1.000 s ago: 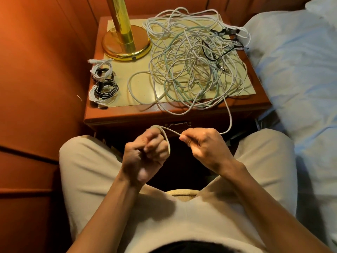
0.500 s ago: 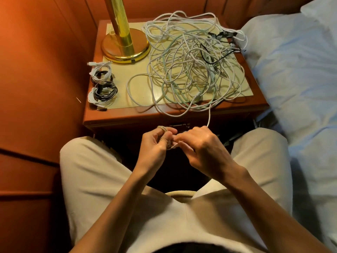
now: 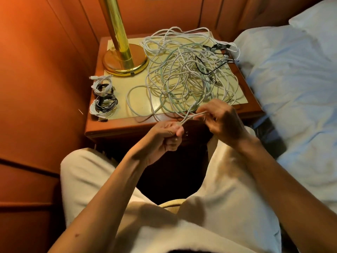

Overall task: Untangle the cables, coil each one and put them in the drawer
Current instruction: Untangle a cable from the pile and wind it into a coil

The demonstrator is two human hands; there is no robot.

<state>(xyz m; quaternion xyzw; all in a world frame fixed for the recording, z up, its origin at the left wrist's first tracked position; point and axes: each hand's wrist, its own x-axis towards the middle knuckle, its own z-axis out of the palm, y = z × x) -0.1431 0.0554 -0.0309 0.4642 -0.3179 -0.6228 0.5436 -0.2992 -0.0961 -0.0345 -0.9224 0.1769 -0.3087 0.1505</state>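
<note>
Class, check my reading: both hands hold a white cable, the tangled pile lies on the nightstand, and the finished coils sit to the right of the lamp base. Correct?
One slip. The head view shows the finished coils in front of the lamp base, at the nightstand's left edge. The rest stands.

We see tangled cables [image 3: 189,77], mostly white, some pale green, one black, heaped over right half of nightstand [image 3: 116,125] top, loops reaching front edge. White cable [image 3: 189,117] strands stretched taut just past front edge. Coiled cables [image 3: 104,96], white and black, stacked at left edge near front-left corner.
</note>
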